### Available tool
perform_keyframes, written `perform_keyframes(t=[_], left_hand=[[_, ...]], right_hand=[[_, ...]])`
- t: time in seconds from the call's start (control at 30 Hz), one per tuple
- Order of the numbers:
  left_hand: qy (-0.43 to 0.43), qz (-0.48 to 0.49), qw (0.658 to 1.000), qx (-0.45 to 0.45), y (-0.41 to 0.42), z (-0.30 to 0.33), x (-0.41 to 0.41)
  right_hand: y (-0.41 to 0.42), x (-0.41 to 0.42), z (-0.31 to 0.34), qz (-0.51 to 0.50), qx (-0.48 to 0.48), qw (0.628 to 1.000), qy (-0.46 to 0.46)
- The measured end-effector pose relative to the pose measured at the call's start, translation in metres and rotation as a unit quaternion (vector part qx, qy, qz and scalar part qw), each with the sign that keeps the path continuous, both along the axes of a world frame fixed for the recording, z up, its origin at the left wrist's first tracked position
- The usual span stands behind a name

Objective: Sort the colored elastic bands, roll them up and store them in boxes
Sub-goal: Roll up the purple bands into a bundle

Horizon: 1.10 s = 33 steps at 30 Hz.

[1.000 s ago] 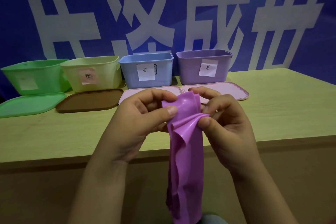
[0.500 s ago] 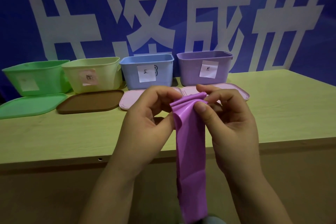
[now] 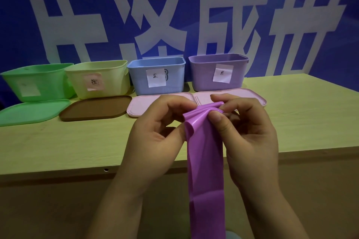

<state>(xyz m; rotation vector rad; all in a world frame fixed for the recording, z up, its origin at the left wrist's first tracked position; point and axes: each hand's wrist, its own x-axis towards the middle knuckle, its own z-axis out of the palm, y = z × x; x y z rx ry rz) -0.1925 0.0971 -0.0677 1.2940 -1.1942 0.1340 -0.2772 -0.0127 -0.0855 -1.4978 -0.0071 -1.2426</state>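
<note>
Both hands are up close together mid-frame, pinching the top end of a purple elastic band. The left hand has its fingers curled onto the bunched top edge, and the right hand has its thumb pressed on the front. The rest of the band hangs straight down past the table edge and out the bottom of the frame.

Behind them sit 4 open boxes in a row: green box, yellow box, blue box, purple box, with 4 lids lying flat in front.
</note>
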Motion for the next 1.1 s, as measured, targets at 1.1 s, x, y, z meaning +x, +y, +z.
perform_keyframes(t=[1.1], left_hand=[[0.182,-0.254,0.928,0.205,0.013,0.019,0.028]], right_hand=[[-0.018,-0.005,-0.003,0.074,-0.189,0.979,-0.029]])
